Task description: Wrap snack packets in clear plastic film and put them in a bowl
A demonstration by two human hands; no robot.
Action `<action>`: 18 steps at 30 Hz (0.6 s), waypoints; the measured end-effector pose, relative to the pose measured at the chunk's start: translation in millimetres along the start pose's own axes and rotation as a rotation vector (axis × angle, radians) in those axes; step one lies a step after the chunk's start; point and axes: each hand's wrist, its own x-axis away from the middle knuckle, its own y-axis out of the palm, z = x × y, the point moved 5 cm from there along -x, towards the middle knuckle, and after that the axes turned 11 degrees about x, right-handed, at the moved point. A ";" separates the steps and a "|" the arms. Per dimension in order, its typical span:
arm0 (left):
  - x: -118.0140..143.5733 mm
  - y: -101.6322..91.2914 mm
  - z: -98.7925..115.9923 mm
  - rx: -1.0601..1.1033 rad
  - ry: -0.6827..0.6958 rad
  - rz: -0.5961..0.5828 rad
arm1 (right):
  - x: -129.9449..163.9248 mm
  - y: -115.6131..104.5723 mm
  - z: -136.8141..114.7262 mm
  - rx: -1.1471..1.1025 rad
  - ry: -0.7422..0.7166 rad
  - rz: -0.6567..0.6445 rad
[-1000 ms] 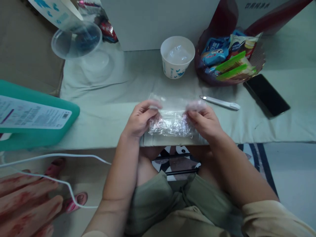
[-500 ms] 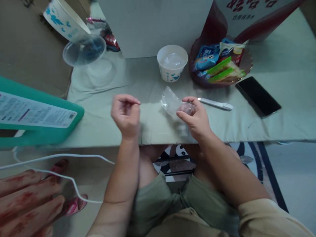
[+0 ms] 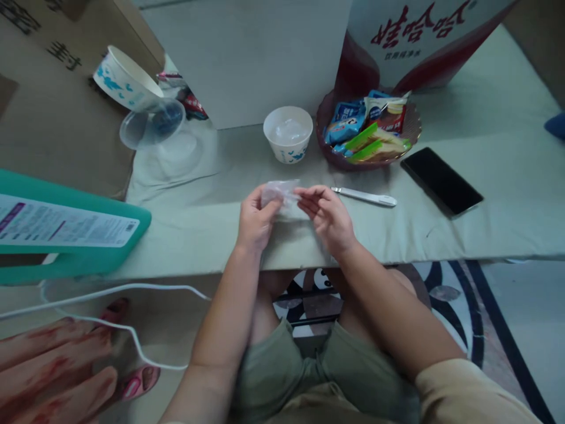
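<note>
Pale green cloth covers the table (image 3: pixel 485 194), forearms reaching over its near edge. Left hand (image 3: pixel 255 219) and right hand (image 3: pixel 329 218) meet above it, fingertips pinching a small crumpled clear plastic bag (image 3: pixel 278 191) between them.

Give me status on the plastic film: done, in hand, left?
Done: a paper cup on the table already has clear film inside it. In hand: both hands, left hand and right hand, pinch a crumpled clear plastic film over the table edge. Left: the film is bunched up and not placed anywhere; a tilted paper cup and clear plastic cup sit untouched at far left.
</note>
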 end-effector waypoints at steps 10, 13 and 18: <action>-43.7 18.2 75.4 -0.692 0.570 0.293 | -20.1 -8.1 -6.0 0.377 -0.181 0.194; -90.2 73.4 86.1 -1.018 0.513 0.132 | -18.8 -14.7 -4.8 0.384 -0.136 0.184; -166.9 108.0 52.2 -1.621 -0.074 -0.186 | -15.3 -27.7 -1.5 0.377 -0.099 0.159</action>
